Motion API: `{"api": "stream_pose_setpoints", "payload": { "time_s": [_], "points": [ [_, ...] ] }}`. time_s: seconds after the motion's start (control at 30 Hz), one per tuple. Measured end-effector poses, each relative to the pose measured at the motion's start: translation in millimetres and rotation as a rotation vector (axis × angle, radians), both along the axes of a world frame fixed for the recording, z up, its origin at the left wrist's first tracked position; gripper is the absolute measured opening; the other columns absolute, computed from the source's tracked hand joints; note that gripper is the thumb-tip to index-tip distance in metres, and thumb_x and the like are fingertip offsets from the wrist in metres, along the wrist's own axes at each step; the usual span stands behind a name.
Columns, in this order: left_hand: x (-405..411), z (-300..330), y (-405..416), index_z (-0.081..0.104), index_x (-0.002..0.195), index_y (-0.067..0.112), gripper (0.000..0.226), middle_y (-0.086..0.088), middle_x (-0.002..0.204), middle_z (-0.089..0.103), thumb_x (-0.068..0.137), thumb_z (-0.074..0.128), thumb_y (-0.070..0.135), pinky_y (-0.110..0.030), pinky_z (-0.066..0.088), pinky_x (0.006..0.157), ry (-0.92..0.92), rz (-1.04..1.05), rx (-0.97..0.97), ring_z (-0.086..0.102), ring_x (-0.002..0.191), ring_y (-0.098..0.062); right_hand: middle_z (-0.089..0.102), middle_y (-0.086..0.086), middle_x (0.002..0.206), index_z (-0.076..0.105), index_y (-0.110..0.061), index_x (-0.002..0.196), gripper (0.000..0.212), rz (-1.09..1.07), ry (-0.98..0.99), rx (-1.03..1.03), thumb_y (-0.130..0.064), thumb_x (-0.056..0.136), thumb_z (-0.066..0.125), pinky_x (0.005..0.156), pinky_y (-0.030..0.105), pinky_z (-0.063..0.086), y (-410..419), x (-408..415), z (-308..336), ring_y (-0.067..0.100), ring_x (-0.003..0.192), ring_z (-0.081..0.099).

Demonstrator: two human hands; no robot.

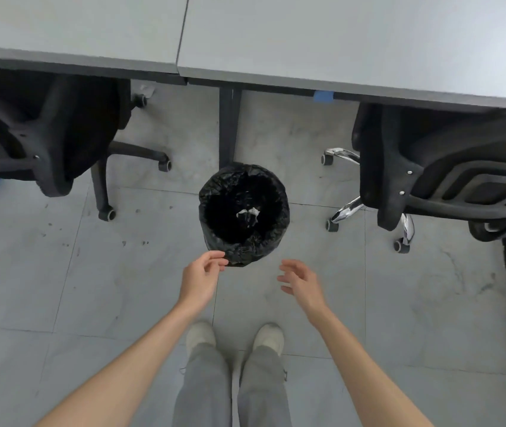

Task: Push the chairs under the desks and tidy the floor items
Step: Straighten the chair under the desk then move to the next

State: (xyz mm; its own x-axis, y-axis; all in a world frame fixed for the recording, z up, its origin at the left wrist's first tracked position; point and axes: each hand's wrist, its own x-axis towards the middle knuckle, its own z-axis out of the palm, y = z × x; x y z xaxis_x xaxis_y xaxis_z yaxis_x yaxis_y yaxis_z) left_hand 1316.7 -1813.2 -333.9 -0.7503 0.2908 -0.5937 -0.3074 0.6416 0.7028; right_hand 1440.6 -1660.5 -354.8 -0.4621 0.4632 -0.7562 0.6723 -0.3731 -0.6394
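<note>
Grey floor tiles (60, 272) carry a black-lined waste bin (244, 211) standing near the counter (338, 41), between two tucked-in chairs. Left hand (200, 280) hangs loosely curled, perhaps brushing the liner; right hand (301, 280) is spread, holding nothing.

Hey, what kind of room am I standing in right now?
Most likely an office or shared workroom. Two grey desks stand edge to edge, a black swivel chair on casters sits at each, and a lined waste bin stands on the tiled floor between them.
</note>
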Motion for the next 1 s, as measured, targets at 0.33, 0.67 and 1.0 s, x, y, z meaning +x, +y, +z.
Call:
{"api": "stream_pose_setpoints", "payload": {
  "time_s": [0.33, 0.67, 1.0],
  "points": [
    [-80.0, -133.7, 1.1, 0.048, 0.127, 0.001, 0.036, -0.014, 0.124, 0.058, 0.092, 0.042, 0.003, -0.025, 0.037, 0.094, 0.119, -0.126, -0.159, 0.053, 0.114, -0.025, 0.052, 0.01, 0.128, 0.052, -0.012, 0.123, 0.032, 0.016, -0.157, 0.121, -0.012, 0.091, 0.047, 0.097, 0.032, 0.041, -0.6, -51.1, -135.6, 0.024, 0.111, 0.052],
    [-157.0, -295.4, 23.4, 0.045, 0.125, 0.0, 0.037, -0.022, 0.124, 0.053, 0.09, 0.048, 0.01, -0.041, 0.042, 0.09, 0.293, -0.15, -0.207, 0.051, 0.111, -0.037, 0.053, 0.016, 0.122, 0.045, -0.003, 0.125, 0.037, -0.102, -0.096, 0.529, -0.014, 0.09, 0.044, 0.095, 0.036, 0.04, 53.1, -119.0, -273.9, 0.033, 0.112, 0.051],
    [-144.9, -307.6, 36.2, 0.047, 0.1, 0.004, 0.01, -0.012, 0.093, 0.05, 0.09, 0.045, 0.007, -0.034, 0.036, 0.071, 0.245, -0.066, -0.02, 0.048, 0.087, -0.029, 0.054, 0.011, 0.094, 0.05, -0.003, 0.104, 0.019, -0.316, -0.011, 0.439, -0.008, 0.09, 0.039, 0.075, 0.034, 0.043, 56.7, -96.2, -288.0, 0.026, 0.086, 0.051]
  ]
}}
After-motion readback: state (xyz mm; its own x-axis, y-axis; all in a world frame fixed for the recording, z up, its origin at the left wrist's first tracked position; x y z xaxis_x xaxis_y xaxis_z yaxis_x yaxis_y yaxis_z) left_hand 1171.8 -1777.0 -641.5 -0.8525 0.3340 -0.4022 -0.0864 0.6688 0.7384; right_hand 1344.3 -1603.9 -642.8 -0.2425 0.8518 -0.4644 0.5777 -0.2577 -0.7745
